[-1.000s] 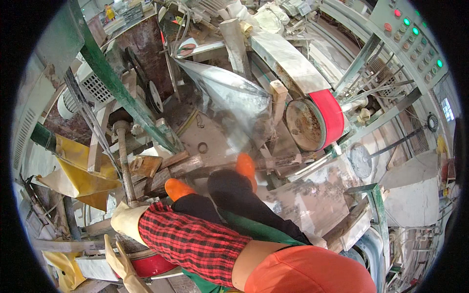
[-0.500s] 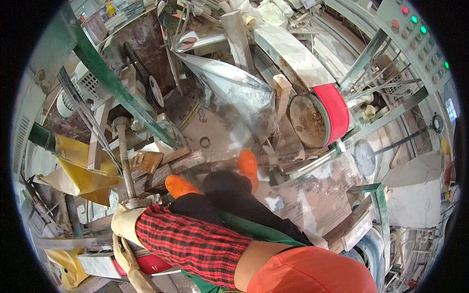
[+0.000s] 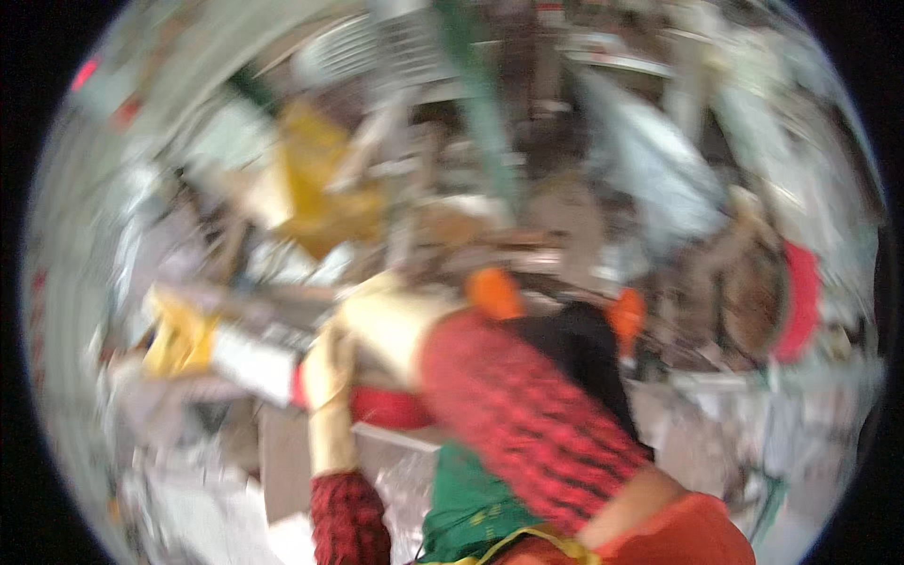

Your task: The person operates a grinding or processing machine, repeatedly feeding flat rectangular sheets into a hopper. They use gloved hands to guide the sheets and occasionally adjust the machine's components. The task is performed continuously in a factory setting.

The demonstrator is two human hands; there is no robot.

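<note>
The whole view is smeared by motion. My right hand [image 3: 386,315], in a cream glove with a red-and-black checked sleeve [image 3: 527,414], reaches across to the left. Just beside it is my left hand [image 3: 328,386], gloved alike, over the red belt [image 3: 391,407] of a machine. Its fingers point away from me, toward the right glove. Blur hides the fingers of both hands, and whether anything is between them cannot be made out. A white machine cover [image 3: 254,363] adjoins the red belt on the left.
Yellow sheeting [image 3: 320,179] hangs beyond my hands, near a green post [image 3: 480,113]. A second red belt [image 3: 800,299] runs round a wheel at the right. A pale sheet-like chute [image 3: 659,169] slopes at the far right. My orange shoes [image 3: 496,293] stand in front.
My view has swung left, so the surroundings sit further right and are blurred. Both gloved hands now appear closer to the middle, still by the near red belt, and my left sleeve shows.
</note>
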